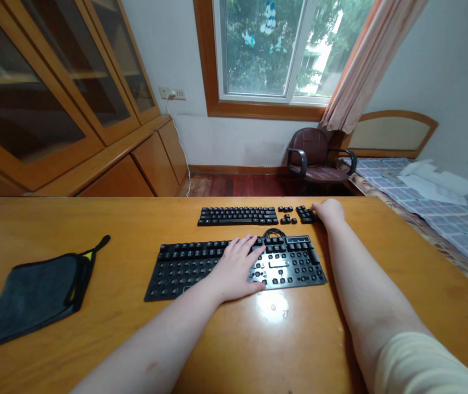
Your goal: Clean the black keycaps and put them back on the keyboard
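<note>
The black keyboard (195,268) lies on the table (127,284) in front of you, with caps along its far rows and mostly bare switches nearer you. Your left hand (238,268) rests palm down across its middle, fingers spread wide and gripping nothing. A looped cable (274,232) lies at the keyboard's far edge. Just beyond the keyboard, a long block of loose keys (238,216) is laid out in rows, with smaller clusters to its right. Your right hand (329,213) is at the number keys (305,214), beyond the keyboard's right end; its fingertips are hidden, so you cannot tell its grip. A dark pouch (33,301) lies well left of the keyboard. Far beyond the keyboard stands a chair (310,143).
</note>
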Action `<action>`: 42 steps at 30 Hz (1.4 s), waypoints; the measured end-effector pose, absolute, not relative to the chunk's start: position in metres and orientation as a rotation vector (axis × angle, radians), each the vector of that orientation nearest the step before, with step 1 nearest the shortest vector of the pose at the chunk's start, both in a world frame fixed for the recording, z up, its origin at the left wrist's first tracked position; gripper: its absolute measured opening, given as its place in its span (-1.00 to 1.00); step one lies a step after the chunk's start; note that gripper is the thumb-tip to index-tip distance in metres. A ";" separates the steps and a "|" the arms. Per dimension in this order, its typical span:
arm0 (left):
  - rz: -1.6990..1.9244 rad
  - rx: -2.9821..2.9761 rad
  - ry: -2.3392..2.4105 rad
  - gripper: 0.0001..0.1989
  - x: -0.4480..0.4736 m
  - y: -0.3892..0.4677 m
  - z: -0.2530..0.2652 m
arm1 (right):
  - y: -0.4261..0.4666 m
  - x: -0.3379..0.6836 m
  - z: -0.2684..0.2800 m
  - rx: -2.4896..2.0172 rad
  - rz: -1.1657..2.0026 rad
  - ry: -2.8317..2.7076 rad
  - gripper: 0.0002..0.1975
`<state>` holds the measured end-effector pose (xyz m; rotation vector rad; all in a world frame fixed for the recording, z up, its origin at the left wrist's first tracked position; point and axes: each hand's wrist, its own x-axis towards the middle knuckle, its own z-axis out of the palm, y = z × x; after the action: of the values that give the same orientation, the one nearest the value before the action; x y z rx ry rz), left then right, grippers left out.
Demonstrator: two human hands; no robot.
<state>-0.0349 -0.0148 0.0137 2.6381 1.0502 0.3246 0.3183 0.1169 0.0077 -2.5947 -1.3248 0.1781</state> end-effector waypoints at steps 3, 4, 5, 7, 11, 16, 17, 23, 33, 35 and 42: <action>0.331 2.644 1.056 -0.16 -0.035 -0.015 0.012 | 0.115 0.317 0.012 -2.587 0.160 -1.310 -0.64; 0.333 2.645 1.054 -0.16 -0.035 -0.015 0.012 | 0.114 0.316 0.014 -2.585 0.153 -1.306 -0.63; 0.334 2.647 1.051 -0.16 -0.035 -0.015 0.011 | 0.114 0.315 0.017 -2.581 0.143 -1.302 -0.63; 0.334 2.651 1.049 -0.16 -0.035 -0.015 0.010 | 0.111 0.312 0.025 -2.565 0.113 -1.284 -0.62; 0.338 2.646 1.056 -0.16 -0.035 -0.014 0.010 | 0.095 0.302 0.050 -2.421 0.027 -1.221 -0.64; 0.334 2.625 1.070 -0.17 -0.036 -0.015 0.016 | 0.048 0.264 0.078 -2.063 0.249 -1.171 -0.65; 0.334 2.628 1.068 -0.17 -0.036 -0.015 0.018 | 0.037 0.254 0.080 -2.030 0.300 -1.180 -0.66; 0.323 2.652 1.037 -0.19 -0.040 -0.014 0.021 | -0.004 0.236 0.085 -2.145 0.420 -1.386 -0.76; 0.430 2.668 1.265 -0.56 -0.044 -0.022 0.040 | 0.005 0.259 0.040 -2.181 -0.051 -1.517 -0.66; 0.419 2.575 1.506 -0.54 -0.060 -0.021 0.055 | 0.006 0.256 0.030 -2.164 -0.073 -1.591 -0.65; 0.210 2.107 2.257 -0.51 -0.195 0.021 0.076 | 0.007 0.255 0.019 -2.160 -0.052 -1.713 -0.66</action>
<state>-0.1947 0.0213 0.0763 2.1075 2.2571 0.2098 0.2553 0.0072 0.0192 -2.1595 -1.7131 -0.0523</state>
